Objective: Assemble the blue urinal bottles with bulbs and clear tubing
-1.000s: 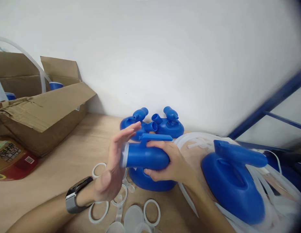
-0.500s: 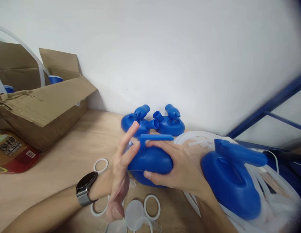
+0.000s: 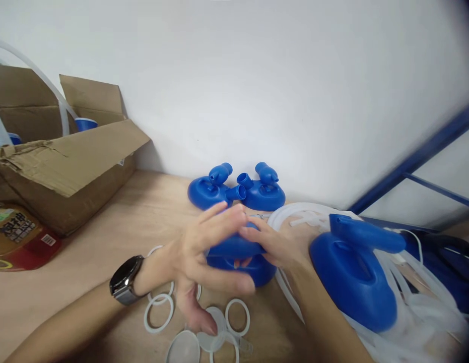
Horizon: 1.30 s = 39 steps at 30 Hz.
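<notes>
My right hand point(image 3: 276, 244) is wrapped around the handle of a blue plastic urinal bottle point(image 3: 261, 272), with fingertips showing through the handle opening. In front of it, my left hand point(image 3: 207, 252) is open with its fingers spread, hiding part of the bottle. Whether the left hand touches the bottle I cannot tell. Below the hands lie several white rings point(image 3: 158, 313) and clear discs point(image 3: 183, 348), some overlapping. Another blue bottle point(image 3: 357, 287) rests to the right, on coiled translucent tubing point(image 3: 426, 322).
Two blue bottles point(image 3: 198, 194) with small spouted parts on top stand against the wall. At left are an open cardboard box point(image 3: 106, 166), holding tubes and blue pieces, and a red-and-yellow labelled container point(image 3: 22, 242). A blue metal frame point(image 3: 404, 161) crosses the right side.
The held bottle has been turned, and my right hand has gone from its body to its handle. The blue lid-like flat piece is now out of sight. My left hand has moved right across the bottle.
</notes>
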### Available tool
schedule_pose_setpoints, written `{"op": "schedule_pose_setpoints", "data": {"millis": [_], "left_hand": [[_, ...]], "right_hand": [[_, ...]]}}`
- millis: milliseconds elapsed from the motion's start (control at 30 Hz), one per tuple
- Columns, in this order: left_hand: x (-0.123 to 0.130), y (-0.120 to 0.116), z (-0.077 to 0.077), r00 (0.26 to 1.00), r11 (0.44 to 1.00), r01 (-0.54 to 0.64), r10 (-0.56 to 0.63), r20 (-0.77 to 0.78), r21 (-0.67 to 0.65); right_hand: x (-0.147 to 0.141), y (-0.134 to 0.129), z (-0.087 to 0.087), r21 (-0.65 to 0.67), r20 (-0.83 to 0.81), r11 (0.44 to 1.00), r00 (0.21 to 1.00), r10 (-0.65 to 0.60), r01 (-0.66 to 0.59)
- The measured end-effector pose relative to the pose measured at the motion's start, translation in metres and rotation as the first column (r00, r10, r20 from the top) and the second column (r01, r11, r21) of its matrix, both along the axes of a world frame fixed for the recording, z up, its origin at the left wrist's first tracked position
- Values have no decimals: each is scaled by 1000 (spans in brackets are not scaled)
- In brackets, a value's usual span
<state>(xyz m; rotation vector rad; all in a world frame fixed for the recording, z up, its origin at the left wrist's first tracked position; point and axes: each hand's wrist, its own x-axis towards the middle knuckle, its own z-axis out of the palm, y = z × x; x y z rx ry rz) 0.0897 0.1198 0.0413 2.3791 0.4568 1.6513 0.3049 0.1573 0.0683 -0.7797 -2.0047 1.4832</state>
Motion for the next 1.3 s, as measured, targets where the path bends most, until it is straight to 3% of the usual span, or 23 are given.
{"op": "schedule_pose_setpoints", "data": {"millis": [67,133,167,200,233,267,333,367,400,467,533,567,633,767,833,1033,1067,1133,1233,1300], "left_hand": [[2,-5,13,986,993,-114,116,119,-29],[3,-7,22,956,959,-188,229,184,-214],[3,-5,25,940,921,-196,275,204,-337],[3,-2,27,927,871,-188,310,210,-453],[2,3,28,917,815,-173,338,210,-554],[2,8,28,903,748,-161,375,210,-644],[2,17,29,880,616,-118,429,206,-779],[3,20,30,876,557,-76,433,212,-827],[4,22,31,875,504,-24,428,225,-864],[6,19,34,866,433,68,421,268,-899],[9,11,37,858,424,108,417,299,-899],[11,6,37,862,429,108,409,300,-897],[15,-4,36,871,472,83,394,294,-878],[28,-20,26,859,665,-79,423,287,-743],[33,-25,20,852,751,-198,450,268,-630],[35,-34,9,871,919,-336,386,304,-205],[34,-33,9,880,929,-344,370,296,-138],[31,-28,13,877,930,-353,368,308,-105],[25,-17,25,845,890,-248,392,363,-382],[22,-10,35,854,775,-68,371,365,-629]], "right_hand": [[7,-5,8,-151,-23,982,993,114,-116],[18,-13,19,-250,-29,937,969,245,-244],[22,-17,24,-211,22,945,965,261,-251],[26,-21,28,-92,113,976,972,205,-196],[28,-25,31,93,207,991,976,70,-91],[29,-28,33,312,257,950,960,-115,30],[27,-32,31,669,213,725,891,-402,167],[24,-33,28,777,162,610,885,-437,159],[20,-33,24,846,124,520,904,-410,120],[11,-30,14,915,75,400,952,-298,53],[3,-28,7,937,-28,333,976,-217,101],[0,-28,6,932,-98,326,975,-200,161],[-3,-31,9,884,-217,374,955,-202,281],[-3,-39,24,630,-298,620,882,-364,469],[-5,-35,26,482,-295,711,859,-418,512],[-20,0,-3,-20,-320,875,826,-463,483],[-21,3,-6,-63,-338,886,825,-453,460],[-20,3,-3,-18,-361,892,829,-426,451],[-9,-5,11,206,-387,846,835,-392,492],[1,-9,17,337,-389,832,870,-304,441]]}}
